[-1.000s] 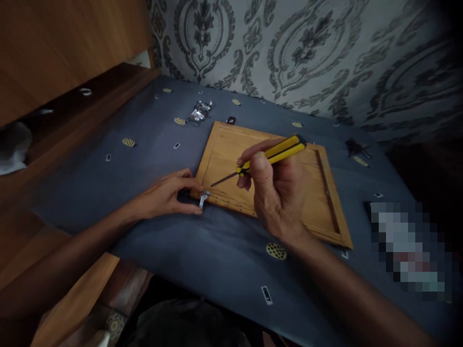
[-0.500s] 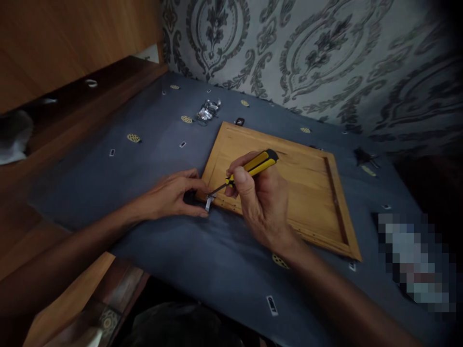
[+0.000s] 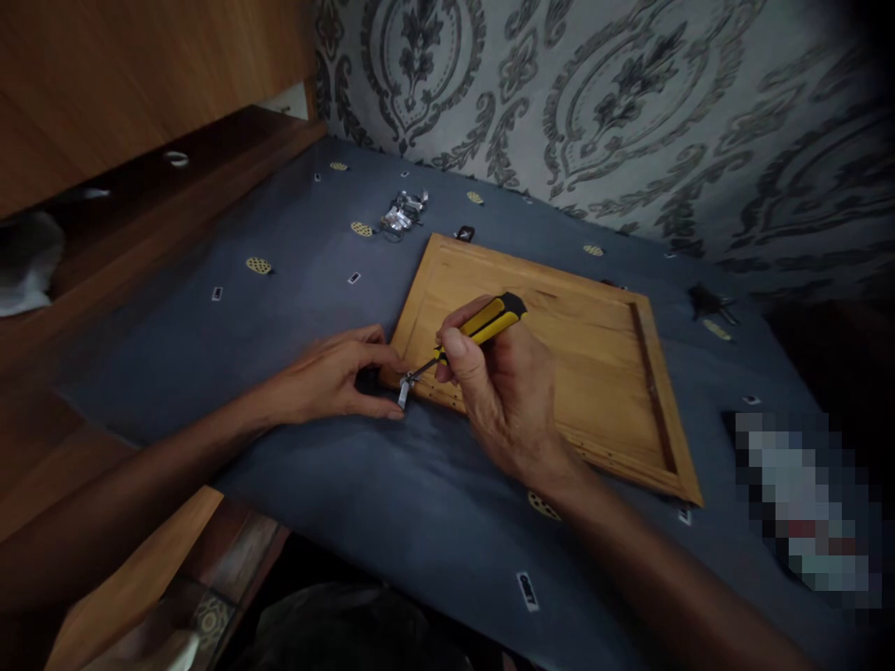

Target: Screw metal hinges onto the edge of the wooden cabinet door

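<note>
A wooden panel (image 3: 573,345) with a raised frame lies flat on a blue cloth (image 3: 294,280). At its near left corner sits a small metal bracket (image 3: 404,390). My left hand (image 3: 328,377) pinches that bracket with thumb and fingers, holding it against the panel's edge. My right hand (image 3: 500,387) is closed around a yellow-and-black screwdriver (image 3: 482,323), whose tip rests on the bracket.
A heap of metal fittings (image 3: 400,214) lies behind the panel near the patterned wall (image 3: 594,102). A dark bunch of small parts (image 3: 706,300) sits at the right. A dark wooden shelf (image 3: 174,177) runs along the left, and wooden boards lie below it.
My right hand came down and left, bringing the screwdriver tip from above the panel onto the bracket. The left hand stayed on the bracket.
</note>
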A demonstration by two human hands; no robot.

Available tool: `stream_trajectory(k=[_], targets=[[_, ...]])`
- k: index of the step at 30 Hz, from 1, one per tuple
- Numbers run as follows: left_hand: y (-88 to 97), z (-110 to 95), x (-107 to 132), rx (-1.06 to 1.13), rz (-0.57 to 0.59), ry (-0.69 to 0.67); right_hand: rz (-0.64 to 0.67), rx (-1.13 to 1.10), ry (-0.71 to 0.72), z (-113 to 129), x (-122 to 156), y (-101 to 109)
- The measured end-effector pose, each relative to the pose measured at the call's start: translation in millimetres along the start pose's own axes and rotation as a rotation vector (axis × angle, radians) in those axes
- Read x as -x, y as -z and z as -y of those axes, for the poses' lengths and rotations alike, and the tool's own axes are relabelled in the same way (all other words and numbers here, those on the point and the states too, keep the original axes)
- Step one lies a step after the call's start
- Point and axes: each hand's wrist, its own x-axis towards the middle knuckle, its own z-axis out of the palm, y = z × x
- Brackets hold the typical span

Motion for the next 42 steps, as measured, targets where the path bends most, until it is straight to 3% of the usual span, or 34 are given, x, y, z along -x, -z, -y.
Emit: stream_trajectory(k=[10, 21, 32, 42], targets=[[-0.6, 1, 0, 0.005, -0.009, -0.004, 0.056, -0.073, -0.030, 5, -4, 4], [0.7, 2, -1, -0.042, -0.005, 0.008, 0.242, -0.201, -0.097, 4, -11, 18], [0.3, 1, -1, 0.010, -0.007, -0.019, 0.120, -0.208, -0.067, -1, -11, 9], [-1.3, 6, 0, 0.011, -0.034, -0.047, 0.247, -0.284, -0.051, 7, -11, 11]])
